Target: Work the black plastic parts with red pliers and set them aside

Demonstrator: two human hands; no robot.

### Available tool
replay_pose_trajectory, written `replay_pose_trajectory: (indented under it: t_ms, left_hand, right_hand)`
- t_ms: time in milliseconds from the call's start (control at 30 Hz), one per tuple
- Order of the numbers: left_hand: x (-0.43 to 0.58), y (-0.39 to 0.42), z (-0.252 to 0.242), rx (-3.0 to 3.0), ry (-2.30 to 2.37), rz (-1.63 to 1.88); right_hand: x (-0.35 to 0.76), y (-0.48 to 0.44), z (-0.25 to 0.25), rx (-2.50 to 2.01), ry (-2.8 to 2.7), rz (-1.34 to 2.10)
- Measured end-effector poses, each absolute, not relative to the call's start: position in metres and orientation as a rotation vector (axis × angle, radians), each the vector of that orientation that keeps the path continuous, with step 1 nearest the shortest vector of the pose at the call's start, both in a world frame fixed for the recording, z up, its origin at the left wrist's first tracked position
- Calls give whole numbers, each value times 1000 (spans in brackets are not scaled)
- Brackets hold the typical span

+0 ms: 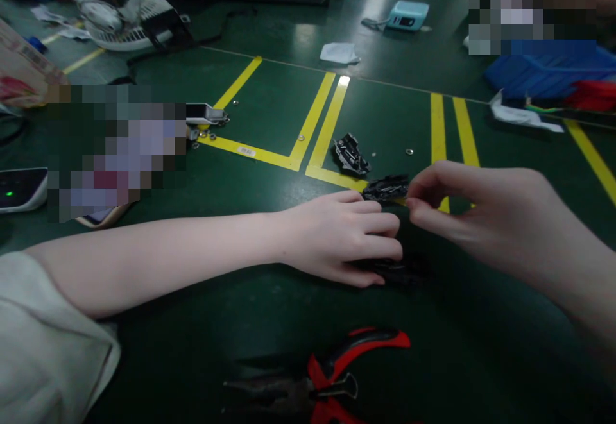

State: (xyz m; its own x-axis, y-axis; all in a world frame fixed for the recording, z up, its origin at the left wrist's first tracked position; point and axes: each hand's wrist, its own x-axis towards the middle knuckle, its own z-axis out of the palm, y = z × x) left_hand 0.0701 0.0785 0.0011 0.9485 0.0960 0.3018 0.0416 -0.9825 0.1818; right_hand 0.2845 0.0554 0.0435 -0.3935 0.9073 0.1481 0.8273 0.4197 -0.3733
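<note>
My left hand (356,235) reaches in from the left with its fingers curled down around a black plastic part (387,188). Most of its grip is hidden under the knuckles. Below the thumb, a second dark part (399,271) lies in shadow and is hard to make out. At the far end of the first part, my right hand (462,209) pinches thumb and forefinger together; whatever is between them is too small to tell. Just beyond the left hand, another black part (351,153) with metal strips lies on the green table.
Red-handled pliers (332,373) lie near the front edge. Yellow tape (312,126) marks the green tabletop (269,106). Small metal rings (409,151) are scattered about. A phone (129,161) lies left, a light blue device (408,16) at the back, and a blue bin (548,68) at right.
</note>
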Motion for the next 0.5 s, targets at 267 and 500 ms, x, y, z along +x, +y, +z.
replay_pose_trajectory:
  t_ms: [267, 500]
  left_hand:
    - [71, 79, 0, 2907, 114, 466]
    - [71, 79, -1, 2883, 138, 480]
  right_hand:
    - [294, 62, 34, -1395, -2298, 163]
    - [293, 66, 34, -1308, -2422, 145]
